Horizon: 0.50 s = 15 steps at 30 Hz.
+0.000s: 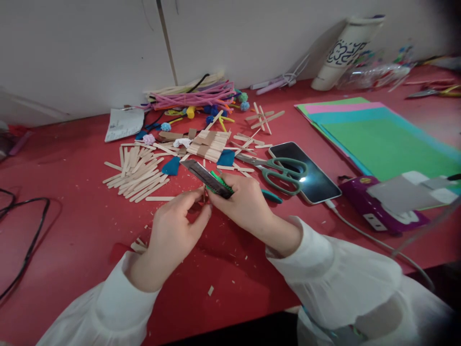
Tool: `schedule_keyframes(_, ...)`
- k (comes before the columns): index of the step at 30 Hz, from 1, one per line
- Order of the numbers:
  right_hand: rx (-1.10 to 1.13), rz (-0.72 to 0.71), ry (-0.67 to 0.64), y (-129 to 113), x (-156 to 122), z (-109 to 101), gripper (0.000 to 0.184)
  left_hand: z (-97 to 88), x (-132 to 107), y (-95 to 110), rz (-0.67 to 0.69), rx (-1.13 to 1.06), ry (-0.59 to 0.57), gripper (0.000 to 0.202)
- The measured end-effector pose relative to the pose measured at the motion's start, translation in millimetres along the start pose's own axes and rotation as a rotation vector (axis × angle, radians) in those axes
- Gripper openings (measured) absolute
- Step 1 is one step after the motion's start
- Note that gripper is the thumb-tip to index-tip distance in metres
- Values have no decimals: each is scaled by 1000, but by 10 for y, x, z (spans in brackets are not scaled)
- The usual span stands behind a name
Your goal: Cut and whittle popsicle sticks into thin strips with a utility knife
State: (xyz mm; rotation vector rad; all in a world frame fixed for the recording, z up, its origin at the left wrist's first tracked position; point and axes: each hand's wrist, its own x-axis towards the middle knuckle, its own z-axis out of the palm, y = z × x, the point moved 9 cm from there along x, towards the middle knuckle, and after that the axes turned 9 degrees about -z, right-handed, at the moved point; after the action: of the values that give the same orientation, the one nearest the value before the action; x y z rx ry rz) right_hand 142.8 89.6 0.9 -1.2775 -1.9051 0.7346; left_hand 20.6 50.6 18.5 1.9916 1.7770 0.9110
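My right hand is closed around a green utility knife, its metal blade out and pointing up and left. Beside it, my left hand pinches a small piece of wooden stick, mostly covered by the fingers. The two hands almost meet over the red table, with the knife just above the piece. Behind the left hand lies a loose pile of wooden craft sticks. A bundle of sticks in a brown paper band lies beyond the knife.
Green-handled scissors rest partly on a phone. To the right are a purple power strip and coloured sheets. Pipe cleaners and a tumbler are at the back. Wood chips dot the red table.
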Motion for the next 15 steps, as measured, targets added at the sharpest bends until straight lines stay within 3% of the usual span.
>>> schedule_keyframes(7, 53, -95, -33, -78, 11, 7, 19, -3, 3, 60, 25, -3, -26, 14)
schedule_keyframes(15, 129, -72, -23, -55, 1, 10, 12, 35, 28, -116, -140, -203, -81, 19)
